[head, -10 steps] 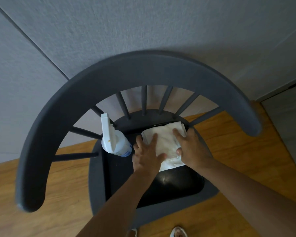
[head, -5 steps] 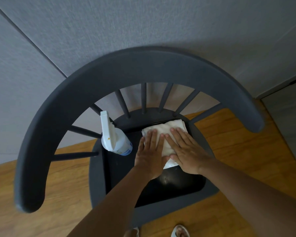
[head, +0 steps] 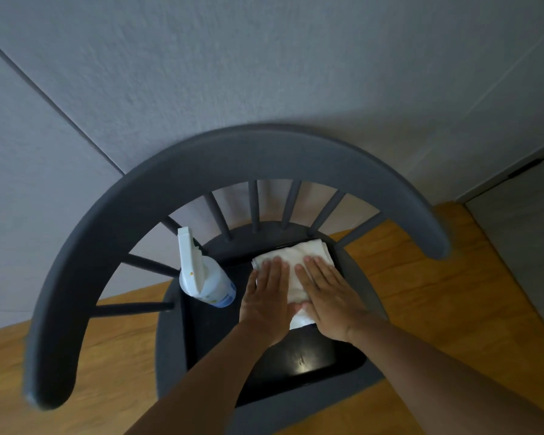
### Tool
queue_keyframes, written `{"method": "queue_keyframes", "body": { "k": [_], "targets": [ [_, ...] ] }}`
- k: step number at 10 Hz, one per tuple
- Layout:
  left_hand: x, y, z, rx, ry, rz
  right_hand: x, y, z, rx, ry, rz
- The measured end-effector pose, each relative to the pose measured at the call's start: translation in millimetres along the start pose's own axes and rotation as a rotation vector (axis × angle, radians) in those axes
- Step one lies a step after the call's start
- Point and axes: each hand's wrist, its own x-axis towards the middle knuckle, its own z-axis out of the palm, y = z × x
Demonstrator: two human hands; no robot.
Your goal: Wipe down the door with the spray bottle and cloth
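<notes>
You are looking down at a dark chair (head: 170, 340) whose black seat is carrying a folded white cloth (head: 296, 255) and, beside it, a spray bottle (head: 206, 277).

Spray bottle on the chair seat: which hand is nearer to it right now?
Left. The left hand lies flat on the white cloth just right of the spray bottle; the right hand presses the cloth's far side, beyond the left.

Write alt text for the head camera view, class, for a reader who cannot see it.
Two hands, left hand and right hand, press flat on a folded white cloth on a dark chair seat. A white spray bottle stands on the seat to their left, below the chair's curved backrest.
</notes>
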Motion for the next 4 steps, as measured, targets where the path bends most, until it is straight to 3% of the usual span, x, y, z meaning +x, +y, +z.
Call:
{"method": "queue_keyframes", "body": {
  "k": [1, 3, 4],
  "targets": [
    [-2.7, 2.6, -12.7, -0.041, -0.018, -0.008, -3.6, -9.6, -24.2, 0.074, -0.057, 0.062],
    [-28.5, 14.9, -71.3, -0.118, 0.077, -0.056, -32.3, -32.1, -99.3, 0.219, 0.033, 0.096],
    [-57.1, 26.0, -112.3, -0.130, 0.215, -0.109, -57.8, -44.8, -139.2, 0.328, 0.080, 0.101]
  ]
}}
